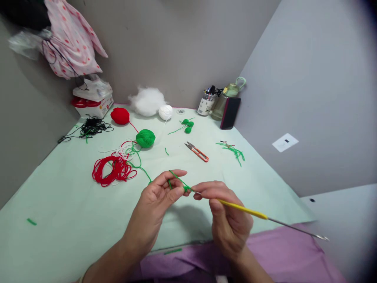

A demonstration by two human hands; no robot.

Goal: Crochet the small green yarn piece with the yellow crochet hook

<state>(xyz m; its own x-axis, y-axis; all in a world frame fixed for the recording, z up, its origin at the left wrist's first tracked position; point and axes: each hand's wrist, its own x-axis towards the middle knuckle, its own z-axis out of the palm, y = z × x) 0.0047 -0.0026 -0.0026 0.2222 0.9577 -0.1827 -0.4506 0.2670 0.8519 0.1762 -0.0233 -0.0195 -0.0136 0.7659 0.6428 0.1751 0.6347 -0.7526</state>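
My left hand point(159, 200) pinches a strand of green yarn point(176, 181) between thumb and fingers, the index finger stretched out with the yarn over it. My right hand point(226, 216) is closed on a crochet hook with a yellow handle point(244, 210); its metal end sticks out to the right and its tip meets the small green stitch between my hands. The strand runs back over the table to a green yarn ball point(145, 138).
On the mint-green table point(59, 220) lie a coil of red yarn point(113, 171), a red ball point(120, 115), a white ball point(165, 112), white stuffing point(147, 101), black thread point(92, 127), orange snips point(197, 151), green crocheted pieces point(187, 125), green scraps point(234, 150), a jar, a bottle and a box.
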